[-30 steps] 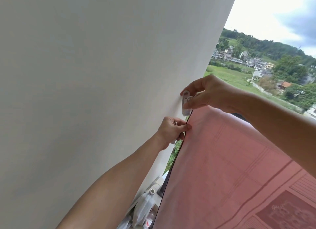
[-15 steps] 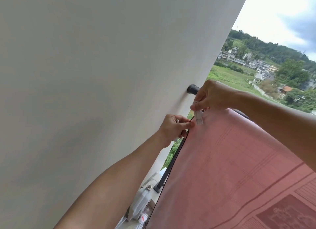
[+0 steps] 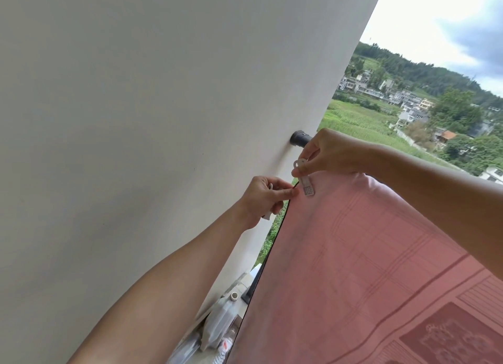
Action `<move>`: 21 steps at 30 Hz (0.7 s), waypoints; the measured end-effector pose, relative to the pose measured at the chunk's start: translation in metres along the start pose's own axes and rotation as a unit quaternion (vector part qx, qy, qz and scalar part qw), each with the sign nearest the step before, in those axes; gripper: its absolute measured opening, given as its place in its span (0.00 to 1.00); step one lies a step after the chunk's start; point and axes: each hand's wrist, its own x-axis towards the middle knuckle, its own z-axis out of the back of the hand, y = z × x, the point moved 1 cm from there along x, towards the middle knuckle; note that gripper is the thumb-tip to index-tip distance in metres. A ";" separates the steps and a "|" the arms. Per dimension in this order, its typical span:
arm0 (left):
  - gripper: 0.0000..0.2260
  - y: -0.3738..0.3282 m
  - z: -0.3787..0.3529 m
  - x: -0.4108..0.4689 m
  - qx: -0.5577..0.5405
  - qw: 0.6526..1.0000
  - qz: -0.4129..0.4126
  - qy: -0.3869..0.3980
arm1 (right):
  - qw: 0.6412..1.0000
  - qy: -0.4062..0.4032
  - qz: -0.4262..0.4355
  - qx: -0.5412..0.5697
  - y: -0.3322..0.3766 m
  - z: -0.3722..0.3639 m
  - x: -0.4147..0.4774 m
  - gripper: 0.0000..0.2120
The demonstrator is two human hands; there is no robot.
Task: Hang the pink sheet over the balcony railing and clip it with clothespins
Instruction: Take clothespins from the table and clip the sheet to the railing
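Sheet point(image 3: 367, 255) hangs over the rail point(image 3: 300, 138), its left edge close to the wall point(image 3: 136, 118) with only a narrow gap. At the sheet's top-left corner, the right hand point(image 3: 329, 152) pinches a white peg point(image 3: 306, 182) set on the fabric. The left hand point(image 3: 265, 197) pinches the sheet's edge just beside it, another peg tucked in its palm.

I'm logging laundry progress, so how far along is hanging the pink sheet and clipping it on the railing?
Done: the pink patterned sheet already hangs over the dark metal railing. In hand: the right hand presses a white plastic clothespin onto the sheet's top corner while the left hand pinches the edge and seems to hold a spare. Left: letting go of this clip and clipping further along, where none show.
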 end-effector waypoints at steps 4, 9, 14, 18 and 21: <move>0.28 0.011 0.031 -0.015 0.002 0.997 0.079 0.008 | 0.999 -0.023 -0.011 0.040 0.007 0.006 -0.004 0.30; 0.23 0.041 0.073 -0.053 0.042 0.986 0.161 -0.020 | 0.980 -0.173 0.065 0.078 0.038 0.005 -0.010 0.22; 0.11 0.065 0.095 -0.103 0.079 0.970 0.226 -0.040 | 0.979 -0.147 0.096 0.105 0.063 -0.042 -0.022 0.17; 0.29 0.078 0.111 -0.133 0.072 0.967 0.240 -0.043 | 0.985 -0.077 0.059 0.144 0.049 -0.114 -0.025 0.18; 0.15 0.083 0.113 -0.149 0.106 0.970 0.214 -0.035 | 0.983 -0.014 0.021 0.180 0.033 -0.165 -0.032 0.13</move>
